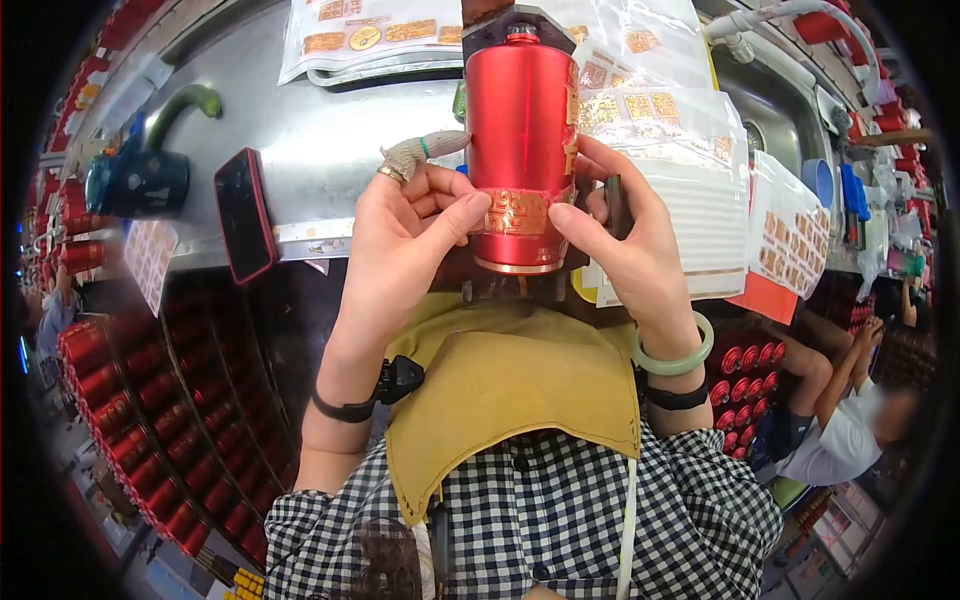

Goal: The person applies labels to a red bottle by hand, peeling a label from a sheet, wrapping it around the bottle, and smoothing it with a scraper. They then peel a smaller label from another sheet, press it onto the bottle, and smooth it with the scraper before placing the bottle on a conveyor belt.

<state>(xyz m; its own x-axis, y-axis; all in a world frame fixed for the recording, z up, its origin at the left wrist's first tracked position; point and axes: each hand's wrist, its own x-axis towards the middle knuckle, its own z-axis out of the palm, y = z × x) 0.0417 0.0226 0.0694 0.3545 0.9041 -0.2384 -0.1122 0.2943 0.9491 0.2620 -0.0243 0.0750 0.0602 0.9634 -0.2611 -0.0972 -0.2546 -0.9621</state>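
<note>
A shiny red bottle [518,120] sits in front of me, its neck pointing away at a dark metal bracket [545,22]. A gold embossed sticker [516,212] lies across its lower part. Thumb and fingers of my left hand [415,215] are closed at the sticker's left end; the index finger wears a fabric finger cover [412,154] and points along the bottle's side. My right hand [635,225] is wrapped around the bottle's right side, thumb on the sticker's right end. Its fingertips are partly hidden. More gold decoration [572,120] shows along the bottle's right edge.
Sheets of gold stickers [660,120] lie on the metal table [330,120]. A phone [245,215] and a dark teal mug [140,180] stand to the left. Racks of red bottles [150,400] fill the lower left. Another person [840,430] sits at right.
</note>
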